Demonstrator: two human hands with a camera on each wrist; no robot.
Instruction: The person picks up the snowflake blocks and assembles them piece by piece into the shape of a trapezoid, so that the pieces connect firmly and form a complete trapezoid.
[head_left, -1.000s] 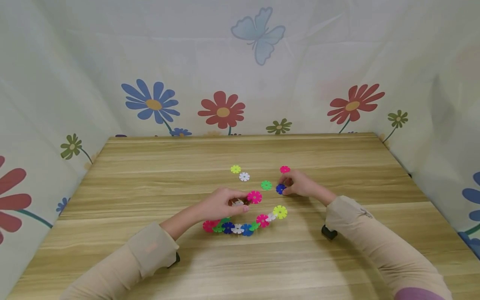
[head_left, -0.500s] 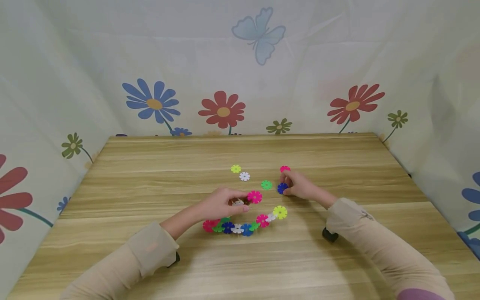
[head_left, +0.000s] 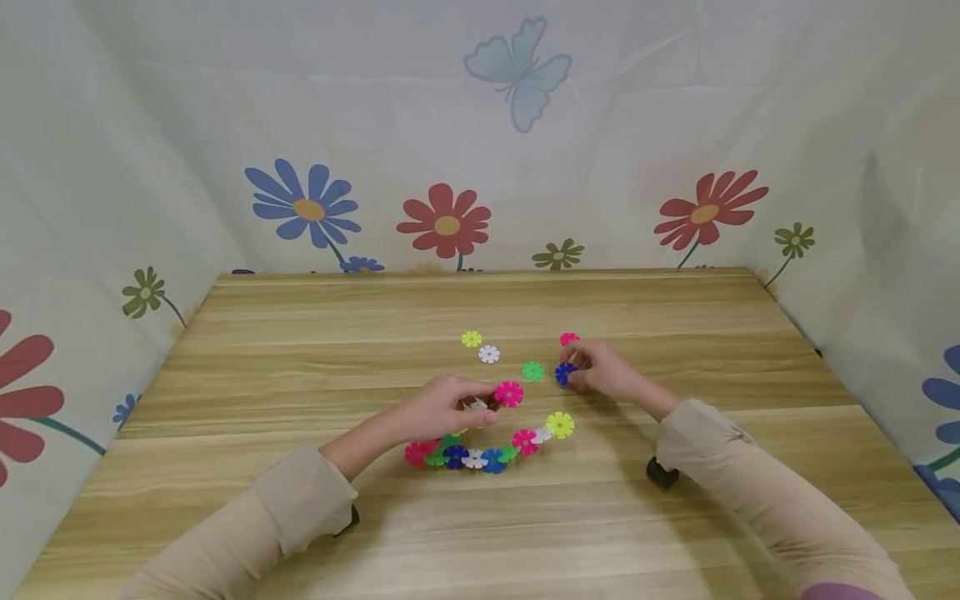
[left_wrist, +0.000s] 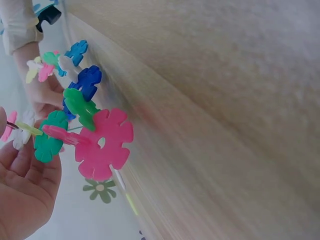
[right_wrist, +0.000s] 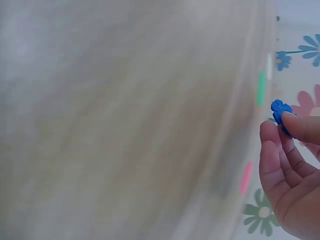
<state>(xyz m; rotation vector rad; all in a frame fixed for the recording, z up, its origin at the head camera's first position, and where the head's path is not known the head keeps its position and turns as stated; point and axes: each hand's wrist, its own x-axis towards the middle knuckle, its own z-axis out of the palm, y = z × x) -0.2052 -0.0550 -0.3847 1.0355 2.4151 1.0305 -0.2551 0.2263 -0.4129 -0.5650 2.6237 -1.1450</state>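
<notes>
Head view: at centre, the left hand holds a curved chain of discs; right of it, the right hand pinches a blue disc.

disc chain: pink, green, blue, white, yellow | pinched disc: deep blue | loose discs: yellow, white, green, pink | worktop: tan wood-grain | backdrop: white, red-blue-green flower print | sleeves: beige
</notes>
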